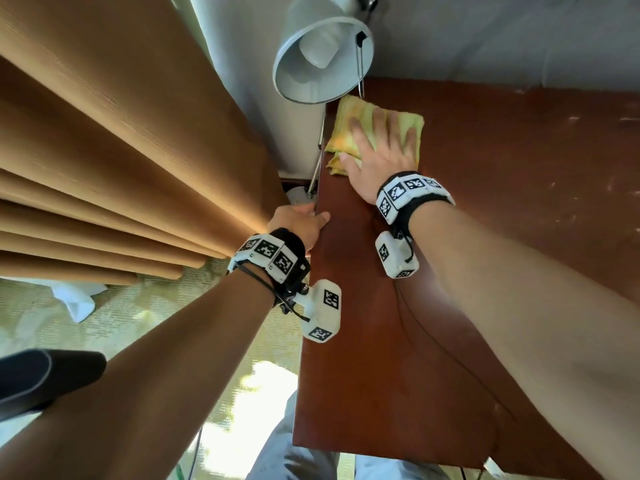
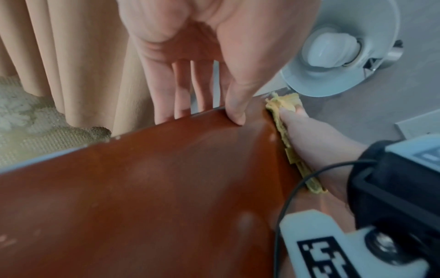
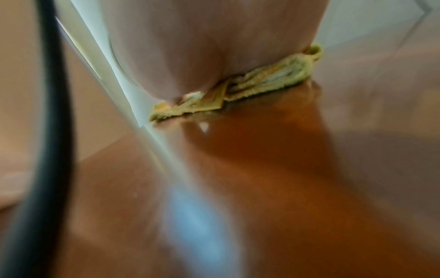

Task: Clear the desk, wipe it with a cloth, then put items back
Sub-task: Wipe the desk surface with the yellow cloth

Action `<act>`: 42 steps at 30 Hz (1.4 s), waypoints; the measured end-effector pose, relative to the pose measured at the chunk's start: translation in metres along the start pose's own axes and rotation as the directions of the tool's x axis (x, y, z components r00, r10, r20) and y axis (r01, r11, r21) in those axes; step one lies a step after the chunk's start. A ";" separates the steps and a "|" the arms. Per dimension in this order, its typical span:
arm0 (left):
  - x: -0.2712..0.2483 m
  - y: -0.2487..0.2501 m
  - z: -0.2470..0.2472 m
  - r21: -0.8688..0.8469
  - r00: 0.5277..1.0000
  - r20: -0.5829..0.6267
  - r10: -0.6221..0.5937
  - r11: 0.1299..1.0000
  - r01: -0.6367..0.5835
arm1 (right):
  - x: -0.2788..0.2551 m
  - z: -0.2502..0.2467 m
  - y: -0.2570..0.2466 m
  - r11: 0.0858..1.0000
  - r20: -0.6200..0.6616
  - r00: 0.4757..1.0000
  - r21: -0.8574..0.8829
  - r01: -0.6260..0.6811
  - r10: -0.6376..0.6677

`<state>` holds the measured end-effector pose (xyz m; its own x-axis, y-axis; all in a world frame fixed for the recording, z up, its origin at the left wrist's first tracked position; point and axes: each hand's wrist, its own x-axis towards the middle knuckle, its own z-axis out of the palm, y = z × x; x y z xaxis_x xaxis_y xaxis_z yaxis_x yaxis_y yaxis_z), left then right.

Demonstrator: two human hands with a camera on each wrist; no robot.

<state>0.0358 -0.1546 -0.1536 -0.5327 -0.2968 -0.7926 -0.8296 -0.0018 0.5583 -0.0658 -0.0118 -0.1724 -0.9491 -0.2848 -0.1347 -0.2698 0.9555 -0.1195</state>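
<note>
Head view, upper centre: right hand (image 1: 379, 150) flat on folded yellow cloth (image 1: 340, 133), fingers straight and spread wide, pressing it onto the red-brown desk (image 1: 485, 237) at its corner, just under grey lamp shade (image 1: 311, 53). Centre left: left hand (image 1: 298, 223) on desk's edge, thumb on top, fingers straight down the side, beside orange curtain (image 1: 104, 150)

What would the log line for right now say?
step: wiping | right hand: flat on folded yellow cloth, far left corner of reddish-brown wooden desk | left hand: thumb on desk edge, fingers straight down
</note>
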 end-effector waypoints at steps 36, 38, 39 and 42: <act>0.004 0.034 0.028 0.216 0.966 -0.090 0.244 0.951 -0.220 | -0.047 0.007 0.017 0.996 -0.004 0.997 0.038 0.078 -0.078; -0.003 0.036 0.031 0.226 0.958 -0.122 0.261 0.947 -0.229 | -0.044 0.003 0.026 0.995 0.032 0.995 0.029 0.096 -0.097; -0.007 0.039 0.033 0.262 0.949 -0.140 0.282 0.935 -0.239 | -0.040 0.000 0.030 0.995 0.045 0.994 0.030 0.100 -0.102; -0.018 0.048 0.047 0.396 0.904 -0.203 0.376 0.876 -0.275 | -0.018 -0.009 0.048 0.996 0.090 0.994 0.065 0.063 -0.069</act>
<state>-0.0028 -0.1051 -0.1241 -0.7595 -0.4627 -0.4572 -0.6464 0.4582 0.6101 -0.0634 0.0398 -0.1667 -0.9099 -0.3554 -0.2142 -0.3176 0.9287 -0.1916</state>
